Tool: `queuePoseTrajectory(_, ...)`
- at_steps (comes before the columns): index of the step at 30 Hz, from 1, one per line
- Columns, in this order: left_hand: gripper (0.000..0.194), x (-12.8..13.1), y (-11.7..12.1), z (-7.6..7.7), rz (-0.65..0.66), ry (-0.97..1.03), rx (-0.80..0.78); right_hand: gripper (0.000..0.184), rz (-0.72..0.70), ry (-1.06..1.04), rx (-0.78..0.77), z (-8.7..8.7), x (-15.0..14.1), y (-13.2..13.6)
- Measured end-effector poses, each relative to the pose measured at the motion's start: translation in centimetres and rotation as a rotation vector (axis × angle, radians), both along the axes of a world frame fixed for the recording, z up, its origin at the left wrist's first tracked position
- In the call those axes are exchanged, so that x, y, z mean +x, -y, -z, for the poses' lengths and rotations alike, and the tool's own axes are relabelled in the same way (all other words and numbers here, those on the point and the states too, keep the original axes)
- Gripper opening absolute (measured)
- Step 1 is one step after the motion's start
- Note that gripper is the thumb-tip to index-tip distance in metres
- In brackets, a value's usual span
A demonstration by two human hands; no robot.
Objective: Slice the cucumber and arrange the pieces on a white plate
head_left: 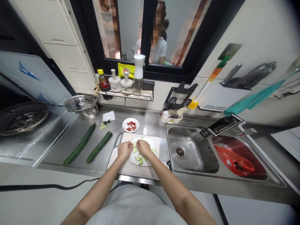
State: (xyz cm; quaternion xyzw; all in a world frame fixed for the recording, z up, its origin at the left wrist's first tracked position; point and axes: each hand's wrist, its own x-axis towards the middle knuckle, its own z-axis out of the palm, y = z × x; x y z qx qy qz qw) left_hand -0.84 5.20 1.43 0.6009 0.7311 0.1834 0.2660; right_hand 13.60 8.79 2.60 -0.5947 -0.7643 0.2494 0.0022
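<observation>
My left hand (125,149) and my right hand (143,147) meet over a white square plate (152,144). Both have their fingertips pinched together, close to each other. Whatever is between them is too small to make out, though pale green cucumber slices lie right by the fingertips. Several more cucumber slices (141,160) fan out on the near part of the plate. Under the plate is a light cutting board (124,170) with a grey handle. A knife (165,153) lies along the board's right side, its dark handle toward me. Behind the board, a small white dish (127,120) holds red bits.
Two whole cucumbers (81,147) lie to the left, with cucumber scraps (103,125) and a tissue (109,116) behind. A lidded pot (84,107) stands back left. The sink (192,150), with a red bag (234,162), is at right. A seasoning rack (127,95) hangs ahead.
</observation>
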Motion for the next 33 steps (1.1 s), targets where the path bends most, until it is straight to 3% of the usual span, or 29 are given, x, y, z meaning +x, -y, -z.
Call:
queuePoseTrajectory(7, 0.018, 0.4, 0.0, -0.1, 0.062, -0.135, -0.003, 0.024, -0.065, 0.074, 0.037, 0.9, -0.3, 0.0)
queuePoseTrajectory(25, 0.020, 0.2, 0.1, 0.7, 0.144, -0.253, 0.066, 0.024, -0.159, 0.155, 0.074, 1.4, -0.5, 0.1)
queuePoseTrajectory(33, 0.025, 0.9, 1.8, 0.1, 0.361, -0.379, 0.175, 0.024, -0.176, 0.184, 0.093, 1.5, -0.6, -0.1)
